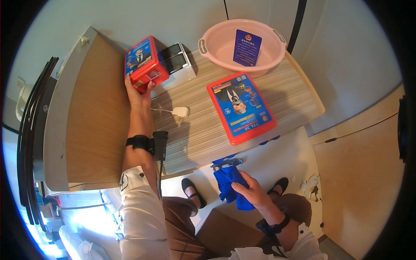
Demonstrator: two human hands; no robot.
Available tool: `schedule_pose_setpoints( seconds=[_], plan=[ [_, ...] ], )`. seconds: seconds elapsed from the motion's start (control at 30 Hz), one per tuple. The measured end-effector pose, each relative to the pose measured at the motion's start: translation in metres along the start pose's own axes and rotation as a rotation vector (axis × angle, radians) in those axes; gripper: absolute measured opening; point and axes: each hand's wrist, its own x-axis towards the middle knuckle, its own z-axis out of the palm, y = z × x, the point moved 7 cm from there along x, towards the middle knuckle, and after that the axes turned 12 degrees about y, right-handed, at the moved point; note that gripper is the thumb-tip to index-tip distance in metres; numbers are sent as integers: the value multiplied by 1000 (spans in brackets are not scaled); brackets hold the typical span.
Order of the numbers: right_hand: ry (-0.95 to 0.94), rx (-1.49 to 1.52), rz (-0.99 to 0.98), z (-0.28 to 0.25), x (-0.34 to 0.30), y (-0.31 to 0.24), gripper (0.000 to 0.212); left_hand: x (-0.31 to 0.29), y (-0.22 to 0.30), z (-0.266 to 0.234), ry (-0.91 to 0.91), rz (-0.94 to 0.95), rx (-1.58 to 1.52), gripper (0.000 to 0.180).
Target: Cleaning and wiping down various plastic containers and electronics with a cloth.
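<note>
Head view: left grip [141,93] clasps a red box [147,65] near the worktop's [195,143] far left corner; right grip [252,190] pinches what looks like blue cloth [227,184].

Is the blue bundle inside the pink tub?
No, the right hand is holding the blue bundle apart from the pink tub.

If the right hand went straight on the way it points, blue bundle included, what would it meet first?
Probably the front edge of the table, ahead of the right hand and its blue bundle. Depth is unclear; it might pass above or beneath.
</note>
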Motion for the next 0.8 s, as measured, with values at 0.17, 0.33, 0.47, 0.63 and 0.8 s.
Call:
schedule_pose_setpoints(
  seconds=[0.17,0.33,0.47,0.63,0.8],
  plan=[
    [-3,19,-7,-5,-1,5,49,-21,3,-5,75,113,-68,55],
    [12,63,-20,-6,1,-1,47,-120,-85,-5,-54,-249,399,81],
    [123,212,15,-26,-7,-28,46,-202,-155,30,-88,-317,502,95],
    [552,217,-285,-98,0,-55,45,-225,-156,73,-220,-107,549,87],
    [653,260,-482,-113,2,-108,48,-240,-164,75,-317,-336,355,57]
  ],
)
